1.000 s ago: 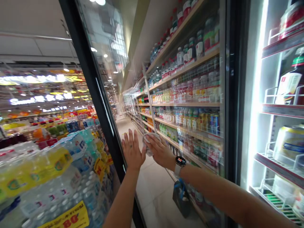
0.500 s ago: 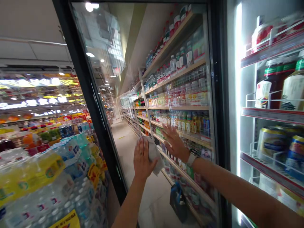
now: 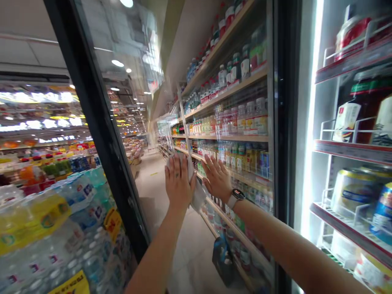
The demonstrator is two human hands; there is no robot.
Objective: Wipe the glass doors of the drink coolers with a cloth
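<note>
A glass door (image 3: 159,228) with a black frame (image 3: 92,106) stands in front of me. My left hand (image 3: 178,181) lies with outstretched fingers on a light grey cloth (image 3: 197,198), holding it against the pane. Part of the cloth is hidden under the palm; the rest shows right of the fingers and hangs below. Just to the right, my right hand (image 3: 218,177) is raised to the glass, fingers apart and nothing in it. Whether its palm touches the pane I cannot tell. A watch (image 3: 238,194) is on the right wrist.
On the right, a lit cooler has wire-fronted shelves (image 3: 352,149) with bottles and cans. Stacked packs of bottled drinks (image 3: 33,220) stand at the left. Long drink shelves (image 3: 226,139) and a dark bag or basket (image 3: 223,259) on the floor appear in the glass.
My left hand and the cloth have moved up and slightly left. My right hand has shifted a little left, its fingers now pointing more upward. The view has turned slightly.
</note>
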